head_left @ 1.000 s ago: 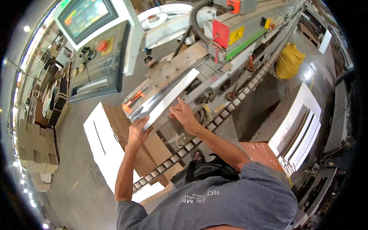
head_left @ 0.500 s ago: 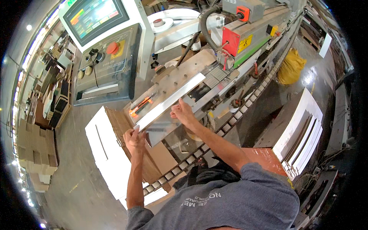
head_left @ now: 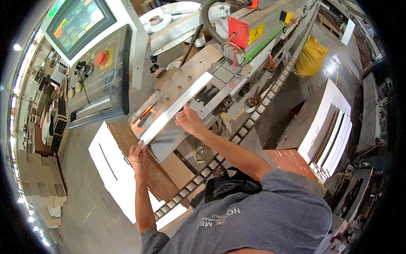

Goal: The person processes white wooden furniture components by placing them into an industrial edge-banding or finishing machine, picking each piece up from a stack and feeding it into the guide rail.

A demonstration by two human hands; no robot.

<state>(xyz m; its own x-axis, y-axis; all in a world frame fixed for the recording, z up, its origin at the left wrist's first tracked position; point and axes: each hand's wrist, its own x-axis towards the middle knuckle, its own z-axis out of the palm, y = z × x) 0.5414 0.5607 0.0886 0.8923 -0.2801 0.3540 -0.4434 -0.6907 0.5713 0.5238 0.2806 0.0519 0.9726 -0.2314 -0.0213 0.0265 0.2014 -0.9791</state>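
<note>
we see the left hand [head_left: 138,155] closed on the near end of a long white panel [head_left: 175,109], fingers wrapped over its lower corner. the right hand [head_left: 189,121] lies open and flat, palm down, on the panel's near edge about midway along, with the fingers pointing toward the machine. both forearms come up from the lower edge, the right one stretched out from a grey sleeve.

the panel lies tilted across the machine bed [head_left: 186,80], running from the left hand up and to the right, and rests on the pale wooden plate there. an orange glow [head_left: 141,120] shows just beside the panel's near end. below the hands a chain of light track links [head_left: 237,137] runs on a diagonal from lower left to upper right, past the right forearm.

beyond the panel sits a red box with a yellow label [head_left: 245,30] on the machine, with a dark hose [head_left: 208,17] curving over it. to the left stands a control console [head_left: 99,72] with a red round button [head_left: 100,58] and a bright screen [head_left: 78,21] above it.

under the left arm lies a stack of white and brown boards [head_left: 111,169] on the floor. well apart on the right stands another stack of white boards [head_left: 330,127], and a yellow bundle [head_left: 311,57] lies on the floor above it.
</note>
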